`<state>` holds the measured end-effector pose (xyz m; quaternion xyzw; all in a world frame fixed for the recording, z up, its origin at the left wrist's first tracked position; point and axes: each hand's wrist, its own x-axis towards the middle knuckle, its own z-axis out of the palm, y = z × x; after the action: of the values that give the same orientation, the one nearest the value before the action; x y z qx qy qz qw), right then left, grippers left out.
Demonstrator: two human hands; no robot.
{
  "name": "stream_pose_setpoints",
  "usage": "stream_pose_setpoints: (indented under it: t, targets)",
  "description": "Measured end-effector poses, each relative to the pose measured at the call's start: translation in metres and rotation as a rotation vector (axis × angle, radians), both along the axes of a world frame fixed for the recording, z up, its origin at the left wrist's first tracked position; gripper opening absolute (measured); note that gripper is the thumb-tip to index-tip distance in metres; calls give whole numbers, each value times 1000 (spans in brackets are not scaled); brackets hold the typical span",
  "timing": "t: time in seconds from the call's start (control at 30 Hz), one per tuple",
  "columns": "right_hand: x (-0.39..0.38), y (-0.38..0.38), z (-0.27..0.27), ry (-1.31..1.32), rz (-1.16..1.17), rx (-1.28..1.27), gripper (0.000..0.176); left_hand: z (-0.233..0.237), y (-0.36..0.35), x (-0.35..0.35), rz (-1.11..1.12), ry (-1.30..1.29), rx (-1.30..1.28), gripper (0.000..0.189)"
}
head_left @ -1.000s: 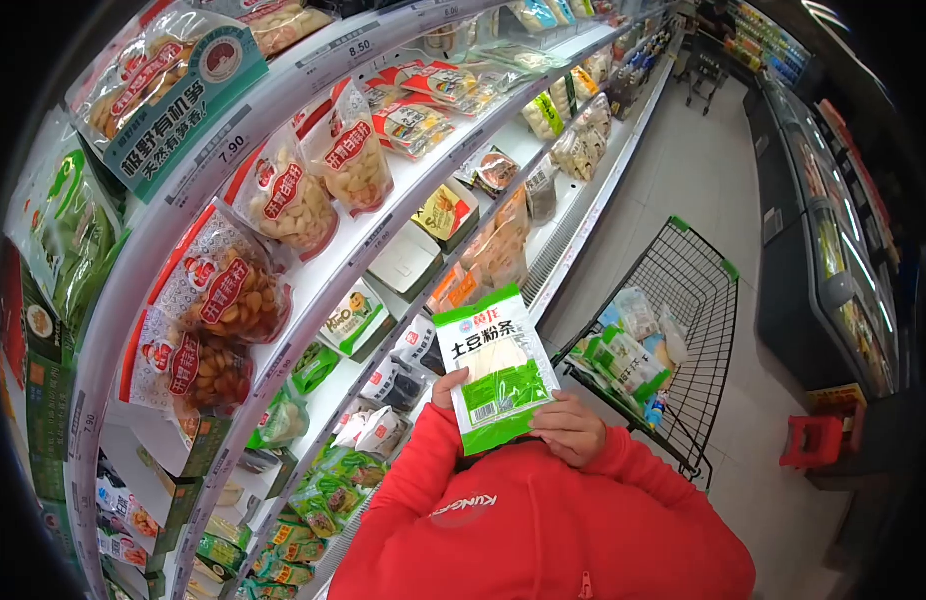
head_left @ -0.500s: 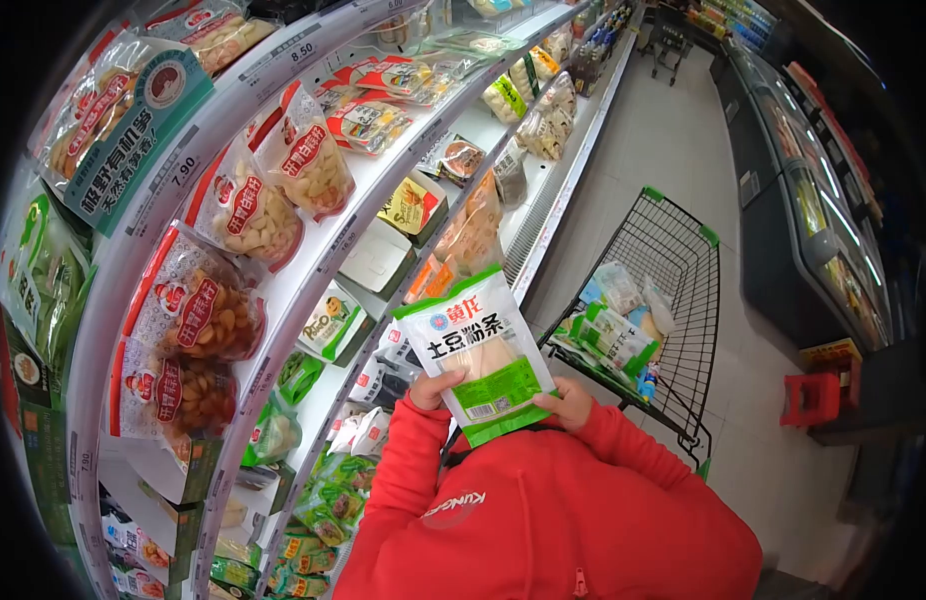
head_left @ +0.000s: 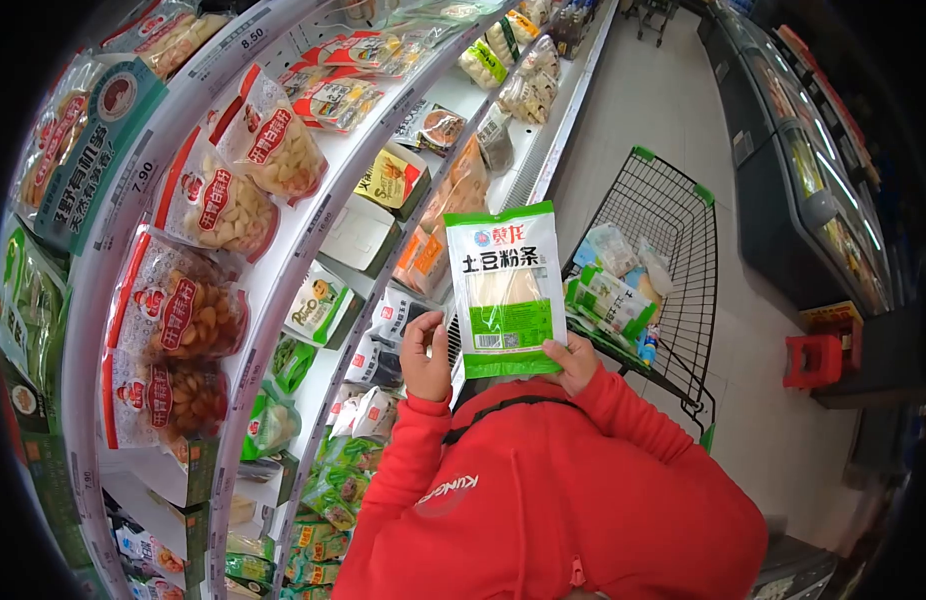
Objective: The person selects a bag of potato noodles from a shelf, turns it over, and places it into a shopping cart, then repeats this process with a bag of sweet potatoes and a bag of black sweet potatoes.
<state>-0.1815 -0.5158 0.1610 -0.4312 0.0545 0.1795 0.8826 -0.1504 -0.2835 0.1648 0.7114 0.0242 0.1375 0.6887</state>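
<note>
A green and white bag of potato noodles is held upright in front of my chest, its printed face toward me. My right hand grips its lower right corner, thumb on the front. Just left of the bag, my left hand is raised with its fingers apart and nothing in them. A small gap shows between the left fingers and the bag's edge.
Shelves of packaged food curve along my left, with red-topped bags close by. A black wire shopping cart holding several packages stands at my right. Beyond it are freezer cases and a red stool.
My left hand has let go of the bag and moved slightly left. The bag has turned from tilted to nearly upright and risen a little, still in my right hand.
</note>
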Motion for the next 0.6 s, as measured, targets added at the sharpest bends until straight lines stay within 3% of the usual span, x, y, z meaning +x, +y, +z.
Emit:
stream_pose_setpoints:
  t: [0.07, 0.1, 0.17, 0.2, 0.27, 0.3, 0.4, 0.43, 0.53, 0.6]
  targets:
    - [-1, -1, 1, -8, 29, -138, 29, 44, -11, -9, -43, -169, 355, 23]
    - [-2, -1, 2, -7, 48, -241, 29, 45, -14, -12, -140, -120, 348, 30]
    - [-4, -1, -2, -79, 153, -532, 30, 43, -27, -19, -394, -54, 254, 68]
    - [-4, 5, 6, -332, 113, -678, 30, 41, -34, -23, -480, 3, 154, 90]
    - [-2, 16, 30, -851, -7, -957, 32, 37, -55, -29, -439, -69, -69, 104]
    - [-2, 19, 31, -789, 26, -845, 34, 44, -60, -29, -402, -63, -160, 91]
    - [5, 21, 37, -1053, 177, -944, 31, 17, -50, -13, -308, 29, -322, 69]
    - [5, 22, 36, -1100, 247, -930, 30, 25, -46, -10, -260, 91, -488, 58]
    - [2, 15, 23, -763, 356, -794, 30, -4, -6, 4, -251, 203, -700, 49]
    - [2, -1, 6, -699, 293, -873, 30, -21, 24, 11, -70, 162, -668, 42]
